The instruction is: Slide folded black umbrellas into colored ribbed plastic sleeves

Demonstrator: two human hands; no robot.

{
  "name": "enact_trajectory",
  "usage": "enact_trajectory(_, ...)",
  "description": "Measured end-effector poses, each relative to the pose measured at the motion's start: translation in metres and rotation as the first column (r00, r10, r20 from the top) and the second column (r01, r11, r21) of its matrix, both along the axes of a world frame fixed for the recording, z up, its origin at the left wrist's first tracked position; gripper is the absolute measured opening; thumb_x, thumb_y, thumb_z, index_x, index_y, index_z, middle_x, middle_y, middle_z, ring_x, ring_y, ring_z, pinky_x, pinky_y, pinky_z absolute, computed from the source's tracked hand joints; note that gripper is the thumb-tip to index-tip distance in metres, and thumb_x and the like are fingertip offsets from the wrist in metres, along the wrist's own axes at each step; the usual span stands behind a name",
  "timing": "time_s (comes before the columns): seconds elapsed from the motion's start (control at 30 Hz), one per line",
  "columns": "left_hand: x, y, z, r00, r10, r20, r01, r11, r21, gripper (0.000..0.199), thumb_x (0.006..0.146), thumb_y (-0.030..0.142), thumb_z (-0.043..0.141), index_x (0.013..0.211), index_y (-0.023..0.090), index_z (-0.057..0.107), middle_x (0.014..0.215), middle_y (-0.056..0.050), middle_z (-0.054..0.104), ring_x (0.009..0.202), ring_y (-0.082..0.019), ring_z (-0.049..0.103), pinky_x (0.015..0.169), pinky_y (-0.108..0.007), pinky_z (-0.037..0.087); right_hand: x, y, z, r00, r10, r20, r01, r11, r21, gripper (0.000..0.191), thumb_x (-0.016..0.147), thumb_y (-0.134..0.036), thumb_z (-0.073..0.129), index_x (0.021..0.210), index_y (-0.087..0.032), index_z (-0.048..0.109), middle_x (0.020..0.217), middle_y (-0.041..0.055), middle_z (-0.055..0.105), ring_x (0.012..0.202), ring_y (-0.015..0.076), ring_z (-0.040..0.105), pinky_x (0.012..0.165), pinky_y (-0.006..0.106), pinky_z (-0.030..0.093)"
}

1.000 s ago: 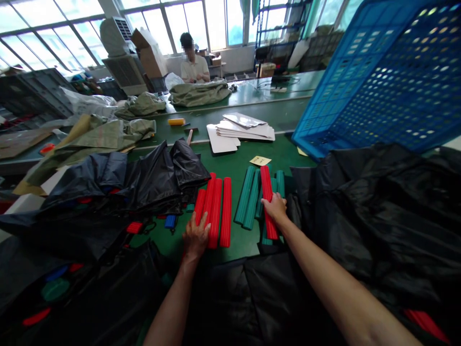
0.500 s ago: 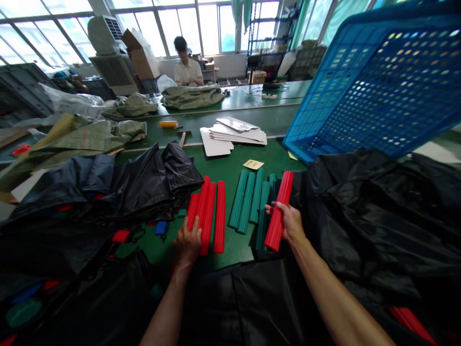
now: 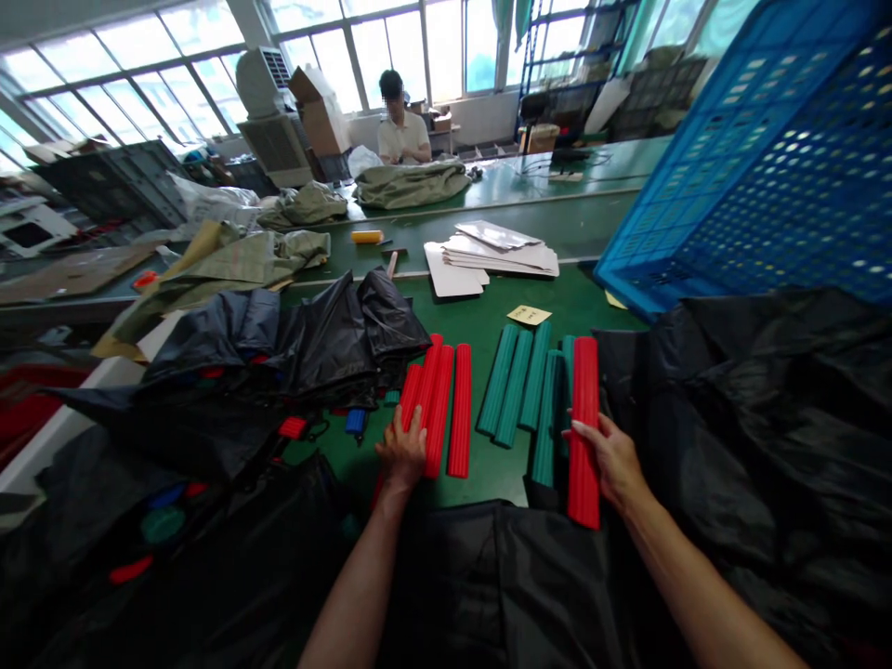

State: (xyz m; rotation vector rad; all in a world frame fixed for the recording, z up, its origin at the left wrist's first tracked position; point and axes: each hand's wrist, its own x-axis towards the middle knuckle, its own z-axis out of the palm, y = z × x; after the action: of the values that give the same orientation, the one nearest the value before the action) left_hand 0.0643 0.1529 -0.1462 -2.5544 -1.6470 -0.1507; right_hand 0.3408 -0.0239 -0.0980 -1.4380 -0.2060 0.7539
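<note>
in the head view, red rods (image 3: 460, 409) and green rods (image 3: 512, 386) lie grouped apart on the counter (image 3: 480, 321); a single red rod (image 3: 583, 390) is not set down. the right hand (image 3: 619, 460) grips it, thumb and fingers closed, just right of the green rods. the left hand (image 3: 402, 451), fingers loosely spread, touches the red rods' near ends.

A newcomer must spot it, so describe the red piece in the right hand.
Find the blue crate, upper right, then the black fabric below it. By the fabric's left edge, the right hand holds a ribbed red piece. Red pieces near the left hand lie left of the green rods; this one is right of them.
</note>
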Motion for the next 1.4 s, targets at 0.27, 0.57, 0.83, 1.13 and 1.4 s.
enact_trajectory(0.27, 0.001, 0.0, 0.001, 1.0, 0.017, 0.013, -0.016, 1.0, -0.025, 0.047, 0.095, 0.039, 0.028, 0.142, 0.034, 0.035, 0.148, -0.012, 0.033, 0.106, -0.03, 0.051, 0.075, -0.047, 0.05, 0.002, -0.005, 0.001, 0.992, -0.042, -0.119, 0.055, 0.993, 0.109, 0.043, 0.063, -0.033, 0.073, 0.102, -0.014, 0.067, 0.067, 0.005, 0.071, 0.054, 0.0166, 0.063, 0.043, 0.023, 0.047)
enact_trajectory(0.57, -0.003, 0.004, 0.011, 0.999, 0.003, 0.042, 0.001, 0.995, -0.101, 0.049, 0.092, 0.044, 0.037, 0.141, 0.036, 0.036, 0.148, -0.012, 0.033, 0.109, -0.03, 0.052, 0.076, -0.049, 0.05, 0.008, -0.004, -0.005, 0.971, -0.043, -0.235, 0.085, 0.981, 0.172, 0.038, 0.061, -0.028, 0.072, 0.097, -0.016, 0.069, 0.084, 0.0057, 0.073, 0.054, 0.015, 0.062, 0.041, 0.023, 0.049)
enact_trajectory(0.83, -0.006, 0.013, 0.005, 0.997, -0.061, 0.045, 0.064, 0.996, -0.065, 0.053, 0.091, 0.041, 0.039, 0.143, 0.032, 0.034, 0.147, -0.013, 0.033, 0.101, -0.03, 0.056, 0.075, -0.045, 0.052, 0.005, -0.008, 0.001, 0.945, -0.036, -0.324, 0.135, 0.948, 0.289, 0.031, 0.066, -0.029, 0.059, 0.093, -0.016, 0.069, 0.099, 0.007, 0.072, 0.058, 0.0117, 0.063, 0.052, 0.022, 0.053)
enact_trajectory(1.13, 0.002, 0.012, 0.015, 0.996, 0.016, 0.085, 0.001, 0.981, -0.195, 0.049, 0.091, 0.037, 0.04, 0.14, 0.035, 0.038, 0.149, -0.011, 0.03, 0.108, -0.032, 0.053, 0.077, -0.047, 0.052, 0.003, -0.009, 0.003, 0.956, -0.019, -0.294, 0.1, 0.96, 0.263, 0.03, 0.077, -0.043, 0.057, 0.087, -0.017, 0.067, 0.085, 0.0067, 0.071, 0.054, 0.0111, 0.056, 0.05, 0.022, 0.049)
enact_trajectory(1.4, 0.004, 0.006, 0.008, 0.999, 0.018, 0.035, -0.014, 0.993, -0.115, 0.049, 0.092, 0.039, 0.037, 0.141, 0.037, 0.035, 0.149, -0.011, 0.031, 0.104, -0.031, 0.053, 0.073, -0.049, 0.052, 0.001, -0.006, 0.004, 0.959, -0.023, -0.282, 0.095, 0.965, 0.244, 0.029, 0.078, -0.043, 0.058, 0.086, -0.016, 0.066, 0.081, 0.0062, 0.071, 0.054, 0.0112, 0.057, 0.049, 0.022, 0.048)
